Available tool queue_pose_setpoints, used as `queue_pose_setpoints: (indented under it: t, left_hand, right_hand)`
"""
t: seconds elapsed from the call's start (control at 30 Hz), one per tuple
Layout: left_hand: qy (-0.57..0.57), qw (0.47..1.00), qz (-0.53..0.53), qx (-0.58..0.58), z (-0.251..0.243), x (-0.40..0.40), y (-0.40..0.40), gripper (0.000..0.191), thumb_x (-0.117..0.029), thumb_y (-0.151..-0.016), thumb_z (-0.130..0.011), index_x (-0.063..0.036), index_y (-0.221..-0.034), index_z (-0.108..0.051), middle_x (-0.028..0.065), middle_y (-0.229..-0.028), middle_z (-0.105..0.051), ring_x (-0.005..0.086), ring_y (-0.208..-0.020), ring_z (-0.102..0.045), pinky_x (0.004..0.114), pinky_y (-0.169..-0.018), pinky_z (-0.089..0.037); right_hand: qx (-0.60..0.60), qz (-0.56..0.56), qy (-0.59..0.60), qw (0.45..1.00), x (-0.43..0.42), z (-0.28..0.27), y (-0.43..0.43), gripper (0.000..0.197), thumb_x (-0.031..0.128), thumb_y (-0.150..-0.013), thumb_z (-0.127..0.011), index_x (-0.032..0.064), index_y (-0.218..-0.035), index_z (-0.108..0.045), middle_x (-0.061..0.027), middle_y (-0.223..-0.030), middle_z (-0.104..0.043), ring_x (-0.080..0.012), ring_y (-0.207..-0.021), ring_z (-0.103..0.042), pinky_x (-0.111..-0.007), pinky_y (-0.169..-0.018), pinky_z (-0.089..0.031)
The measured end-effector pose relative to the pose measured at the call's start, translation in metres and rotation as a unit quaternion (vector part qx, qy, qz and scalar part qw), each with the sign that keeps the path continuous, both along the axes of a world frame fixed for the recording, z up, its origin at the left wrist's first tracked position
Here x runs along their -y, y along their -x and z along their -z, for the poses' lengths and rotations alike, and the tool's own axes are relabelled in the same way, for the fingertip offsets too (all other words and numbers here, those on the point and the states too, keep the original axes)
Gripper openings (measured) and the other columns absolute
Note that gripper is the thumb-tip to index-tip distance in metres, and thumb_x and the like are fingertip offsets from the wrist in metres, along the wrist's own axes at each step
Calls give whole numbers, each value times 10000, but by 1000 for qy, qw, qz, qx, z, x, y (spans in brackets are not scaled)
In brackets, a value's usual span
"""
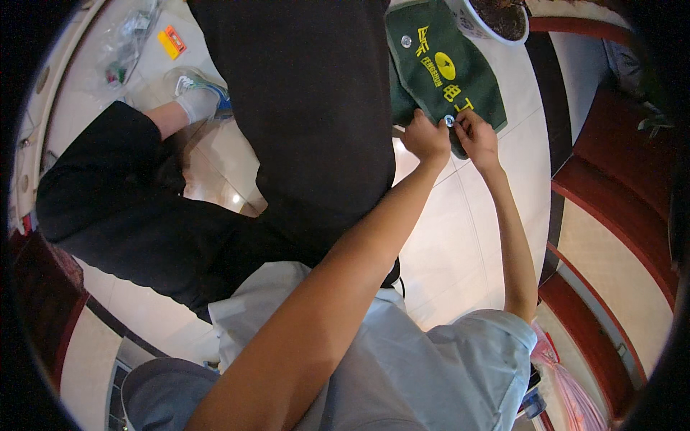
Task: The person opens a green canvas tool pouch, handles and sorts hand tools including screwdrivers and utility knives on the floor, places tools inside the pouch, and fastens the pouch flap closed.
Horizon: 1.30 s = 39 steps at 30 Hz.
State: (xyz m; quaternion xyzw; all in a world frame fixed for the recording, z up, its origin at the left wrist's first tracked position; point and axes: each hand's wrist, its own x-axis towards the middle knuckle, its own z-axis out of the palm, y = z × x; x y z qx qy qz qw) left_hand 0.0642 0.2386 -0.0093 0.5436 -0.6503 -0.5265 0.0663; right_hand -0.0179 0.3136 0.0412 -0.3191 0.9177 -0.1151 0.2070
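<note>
On the floor to the right of my leg lies a dark green canvas bag (474, 70) with a flap, yellow writing and a yellow oval emblem. Two round metal snap fasteners show on the flap; one (406, 41) is near its upper left. The other snap fastener (449, 120) sits at the flap's lower edge, between my hands. My left hand (428, 136) grips the bag's edge just left of that snap, thumb beside it. From the right, my right hand (477, 139) pinches the flap by the same snap. The fabric under my fingers is partly hidden.
A white pot (468, 24) with soil stands against the bag's top. Dark red wooden furniture (614, 199) lines the right side. Clear plastic packaging (126, 48) and a small orange-and-yellow box (172, 42) lie on the tiles beyond my shoe (207, 86).
</note>
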Motion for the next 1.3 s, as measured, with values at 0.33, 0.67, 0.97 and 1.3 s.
queue_pose_setpoints:
  t: [0.33,0.67,0.97,1.3]
  left_hand:
    - [82,995,15,57,9,0,4,387,-313,-599,-826,-77,-815,-607,120,-804,-656,352,-872,-588,481,-792,-414]
    - [89,993,-2,72,0,4,-3,878,-360,-524,-879,-134,-1183,-345,150,-1152,-372,365,-1077,-390,462,-879,-386]
    - [-224,958,-175,43,-2,-4,-1,902,-215,-618,-855,-140,-1232,-197,243,-1181,-422,435,-1011,-549,471,-864,-479]
    - [-308,909,-281,-10,-24,-10,0,910,-71,-656,-814,-152,-1307,-184,218,-1165,-523,374,-1052,-561,430,-933,-454]
  right_hand:
    - [16,351,374,859,-43,41,-62,185,27,-818,-677,53,-890,-509,-2,-770,-513,-50,-629,-467,-204,-545,-386]
    - [139,528,529,650,1,76,-64,396,201,-866,-671,-38,-1154,-541,-100,-1076,-627,-175,-919,-609,-326,-743,-504]
    - [285,510,458,670,-5,61,-52,414,143,-851,-676,-22,-1196,-519,-105,-1146,-603,-188,-982,-604,-329,-855,-505]
    - [158,544,495,659,13,87,-62,290,144,-861,-668,-42,-1075,-606,-97,-1038,-644,-163,-884,-601,-306,-775,-478]
